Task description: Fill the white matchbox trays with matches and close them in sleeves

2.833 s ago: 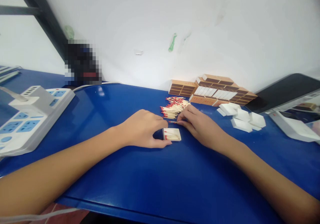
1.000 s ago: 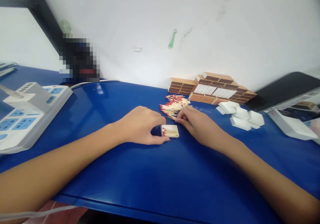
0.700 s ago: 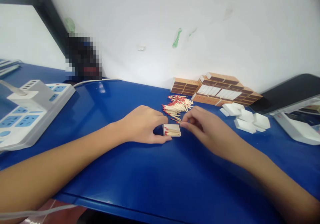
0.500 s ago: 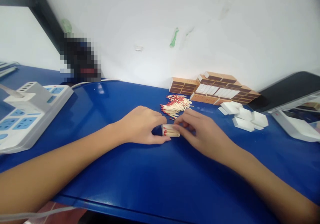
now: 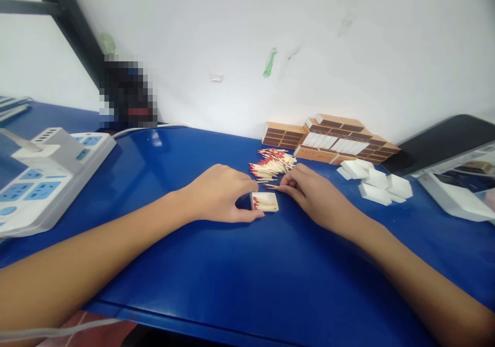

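A small white matchbox tray (image 5: 272, 196) lies on the blue table with red-headed matches inside it, heads to the left. My left hand (image 5: 220, 195) steadies the tray, thumb along its near side and fingers at its far left corner. Just beyond the tray's right end, my right hand (image 5: 315, 195) pinches a match (image 5: 271, 187) between thumb and fingertips, its head pointing left. Behind both hands spreads a loose pile of matches (image 5: 275, 164), most heads toward the left.
Stacked brown matchboxes (image 5: 334, 135) stand against the wall. Several white trays (image 5: 375, 178) lie in a heap on the right, near a black-screened device (image 5: 448, 141). On the left sits a white power strip (image 5: 54, 182) with a plugged-in adapter (image 5: 48, 151).
My right hand has moved from the tray's right end slightly away toward the pile, and a match now shows in its fingertips. My left hand has stayed on the tray.
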Demonstrator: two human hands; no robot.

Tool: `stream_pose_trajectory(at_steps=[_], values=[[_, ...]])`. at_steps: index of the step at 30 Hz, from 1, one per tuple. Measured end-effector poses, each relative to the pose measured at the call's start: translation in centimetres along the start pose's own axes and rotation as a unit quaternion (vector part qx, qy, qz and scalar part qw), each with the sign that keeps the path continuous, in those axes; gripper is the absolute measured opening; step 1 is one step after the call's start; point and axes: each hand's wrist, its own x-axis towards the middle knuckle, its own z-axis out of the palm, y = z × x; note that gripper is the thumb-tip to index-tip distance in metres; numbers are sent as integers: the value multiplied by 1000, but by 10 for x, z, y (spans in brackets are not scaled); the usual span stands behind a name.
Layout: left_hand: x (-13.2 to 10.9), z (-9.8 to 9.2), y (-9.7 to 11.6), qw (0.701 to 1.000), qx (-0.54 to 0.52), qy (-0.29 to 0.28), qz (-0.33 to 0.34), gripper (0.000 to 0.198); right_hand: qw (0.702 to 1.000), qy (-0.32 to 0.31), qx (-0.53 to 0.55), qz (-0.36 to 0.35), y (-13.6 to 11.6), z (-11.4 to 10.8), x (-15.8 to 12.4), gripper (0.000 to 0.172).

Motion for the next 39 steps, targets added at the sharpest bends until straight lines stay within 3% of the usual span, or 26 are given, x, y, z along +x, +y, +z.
stream_pose_trajectory(at_steps=[6,14,25,34,39], values=[[0,1,-2,1000,-3,2,-2,37,1000,-4,-5,-15,2,-16,-10,18],[0,3,-1,1000,15,0,-3,39,996,-58,-23,-68,-34,-13,-18,13],[0,2,-1,1000,17,-4,-6,40,988,-15,-65,-136,-32,-14,-18,14],[0,3,0,1000,20,3,2,39,995,0,16,-98,-44,-8,-17,10],[0,1,1,1000,18,0,-2,37,998,22,15,-58,-23,-11,-12,9]])
